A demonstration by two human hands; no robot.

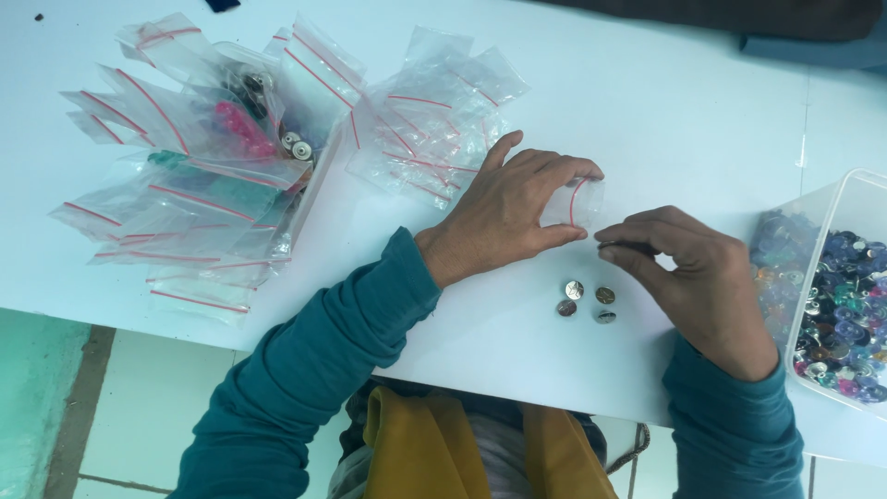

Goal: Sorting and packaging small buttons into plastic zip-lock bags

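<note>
A small clear bag (584,201) is pinched by left hand (517,208) at frame center. Right hand (688,277) fingers are pressed together on something small, beside it. Four metal buttons (586,301) lie just below.

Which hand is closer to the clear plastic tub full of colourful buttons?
The right hand. It is just left of the tub of buttons, nearly touching its wall. The left hand is farther left, holding a small clear bag open.
</note>
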